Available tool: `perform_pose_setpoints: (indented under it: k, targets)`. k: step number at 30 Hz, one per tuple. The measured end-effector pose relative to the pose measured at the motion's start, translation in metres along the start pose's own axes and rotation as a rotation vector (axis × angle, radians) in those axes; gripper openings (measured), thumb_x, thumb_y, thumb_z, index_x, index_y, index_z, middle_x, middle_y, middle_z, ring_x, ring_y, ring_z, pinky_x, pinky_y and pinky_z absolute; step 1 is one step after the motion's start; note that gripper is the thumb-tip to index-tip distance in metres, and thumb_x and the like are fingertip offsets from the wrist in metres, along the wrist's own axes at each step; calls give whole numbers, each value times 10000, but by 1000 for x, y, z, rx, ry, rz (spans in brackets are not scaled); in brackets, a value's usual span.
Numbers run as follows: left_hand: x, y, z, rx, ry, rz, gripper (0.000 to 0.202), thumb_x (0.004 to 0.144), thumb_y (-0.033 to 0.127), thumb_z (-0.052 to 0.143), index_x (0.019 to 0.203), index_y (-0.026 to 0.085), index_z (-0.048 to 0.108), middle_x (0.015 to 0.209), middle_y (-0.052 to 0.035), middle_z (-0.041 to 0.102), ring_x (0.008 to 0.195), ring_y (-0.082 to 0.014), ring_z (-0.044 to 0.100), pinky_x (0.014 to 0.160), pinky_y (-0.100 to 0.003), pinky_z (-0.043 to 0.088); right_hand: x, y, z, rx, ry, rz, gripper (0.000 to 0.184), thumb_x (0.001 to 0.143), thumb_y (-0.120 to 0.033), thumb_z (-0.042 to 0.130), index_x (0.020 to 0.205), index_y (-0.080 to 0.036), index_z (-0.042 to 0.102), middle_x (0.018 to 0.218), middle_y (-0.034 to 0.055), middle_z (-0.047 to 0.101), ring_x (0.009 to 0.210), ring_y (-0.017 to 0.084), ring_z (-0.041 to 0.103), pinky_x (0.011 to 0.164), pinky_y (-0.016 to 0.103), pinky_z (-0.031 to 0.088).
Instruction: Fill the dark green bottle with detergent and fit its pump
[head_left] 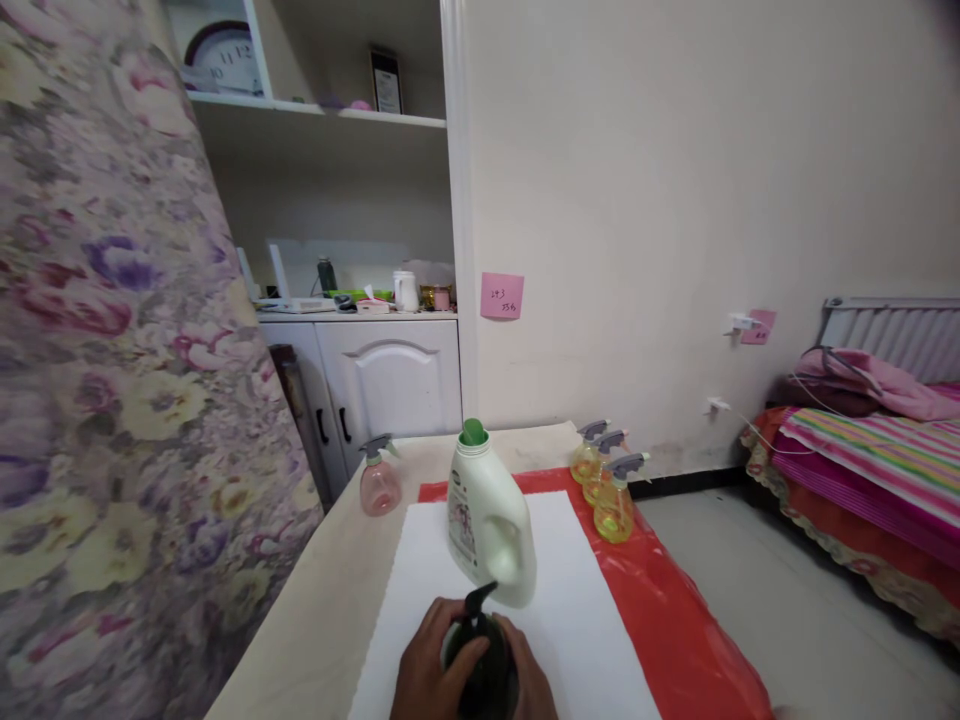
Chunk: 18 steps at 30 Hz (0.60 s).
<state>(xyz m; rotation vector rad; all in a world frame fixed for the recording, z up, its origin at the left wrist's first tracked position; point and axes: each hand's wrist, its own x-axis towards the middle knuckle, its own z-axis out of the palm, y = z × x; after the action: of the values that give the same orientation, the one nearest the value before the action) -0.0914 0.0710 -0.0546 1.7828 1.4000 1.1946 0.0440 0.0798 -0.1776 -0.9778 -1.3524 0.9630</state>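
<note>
Head view here, and we've got a dark pump bottle (491,670) at the near end of a white sheet (581,600); can't tell if its base is touching down. Both our hands are partly curled around it, left hand (427,665) on one side, right hand (536,680) on the other. Just beyond stands a pale green jug (471,510), with a green measuring cup (474,433) at its mouth. Further out on our tabletop (315,600), a pink spray bottle (380,487) sits left, three yellow spray bottles (613,515) right, on red plastic (660,610).
</note>
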Motion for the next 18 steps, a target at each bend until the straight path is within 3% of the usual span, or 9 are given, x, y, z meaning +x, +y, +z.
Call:
perform_pose_setpoints:
  k: [3, 5, 7, 11, 15, 18]
  targets:
    - [0, -10, -8, -98, -139, -17, 365, 805, 379, 605, 1145, 251, 637, 1172, -68, 713, 1126, -268, 638, 1000, -396, 491, 1, 1, -1, 5, -40, -13, 1035, 394, -519, 834, 1307, -225, 446, 1240, 117, 637, 1151, 367, 605, 1008, 506, 477]
    - [1, -16, -9, -97, -119, -46, 522, 748, 351, 666, 1251, 246, 575, 1309, -87, 646, 1233, -284, 572, 1083, -437, 418, 2, -1, -3, -18, -50, -8, 1035, 389, -479, 839, 1306, -207, 443, 1253, 128, 630, 1162, 369, 599, 1015, 507, 473]
    - [1, -14, -5, -41, -36, -44, 524, 670, 279, 718, 1179, 223, 605, 1259, -101, 656, 1198, -300, 584, 1071, -456, 423, 1, -5, -3, -44, -49, 10, 999, 403, -399, 831, 1302, -201, 443, 1270, 130, 622, 1180, 366, 588, 1023, 499, 470]
    - [2, 0, 4, 52, 41, 2, 176, 719, 281, 670, 884, 222, 651, 912, -48, 689, 931, -266, 660, 868, -388, 534, 2, -6, -2, -73, -42, 16, 977, 392, -309, 821, 1290, -205, 450, 1259, 123, 630, 1188, 365, 587, 1011, 485, 487]
    - [4, 1, -2, -24, -70, 22, 199, 759, 336, 632, 919, 228, 677, 925, -46, 721, 926, -254, 678, 848, -344, 548, 5, 3, 0, -14, -22, -40, 1069, 328, -582, 841, 1269, -217, 486, 1183, 113, 667, 1123, 373, 627, 955, 494, 528]
    - [4, -9, -3, -39, -61, -2, 350, 711, 362, 682, 1032, 222, 668, 1062, -71, 730, 1019, -278, 670, 913, -358, 537, 5, 5, -2, 1, 3, -58, 1113, 323, -703, 804, 1281, -230, 491, 1192, 110, 668, 1115, 374, 630, 949, 496, 532]
